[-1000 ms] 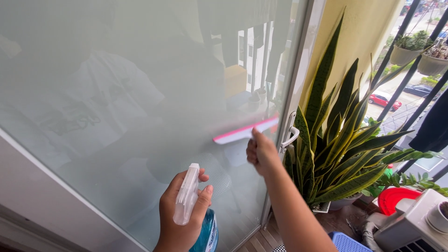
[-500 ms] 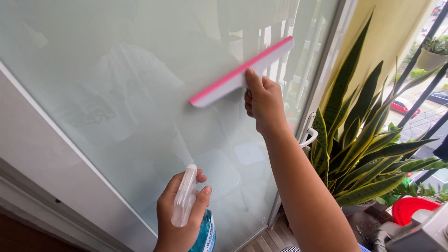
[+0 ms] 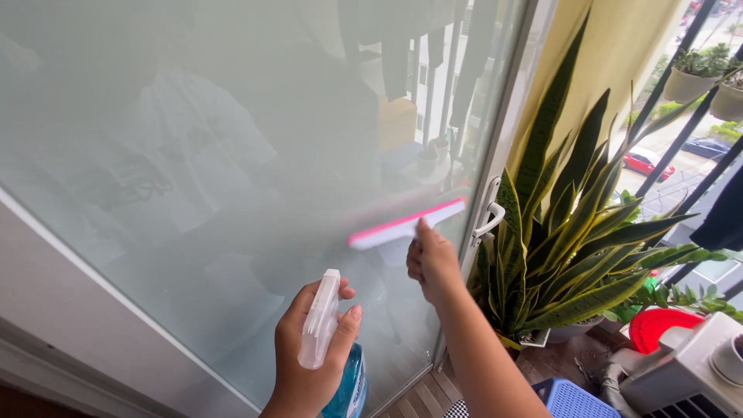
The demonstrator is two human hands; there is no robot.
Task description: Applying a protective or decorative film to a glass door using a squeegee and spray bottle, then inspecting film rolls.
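Observation:
My right hand (image 3: pixel 432 262) grips the handle of a pink and white squeegee (image 3: pixel 406 224), whose blade lies tilted against the frosted glass door (image 3: pixel 193 178), close to its right frame. My left hand (image 3: pixel 309 352) is lower and nearer to me, wrapped around a spray bottle (image 3: pixel 329 348) with a white trigger head and blue liquid inside. The bottle is held upright, a little away from the glass. Dark reflections of hanging clothes show in the pane.
A white door handle (image 3: pixel 489 220) sits on the frame just right of the squeegee. A tall snake plant (image 3: pixel 573 232) in a pot stands beside the door. A red bowl (image 3: pixel 662 329), a blue basket (image 3: pixel 573 399) and a white appliance (image 3: pixel 689 371) lie at lower right. Balcony bars (image 3: pixel 681 116) stand behind.
My right hand has drawn the squeegee down the glass from the upper part of the pane to mid height. The left hand with the bottle has stayed in place.

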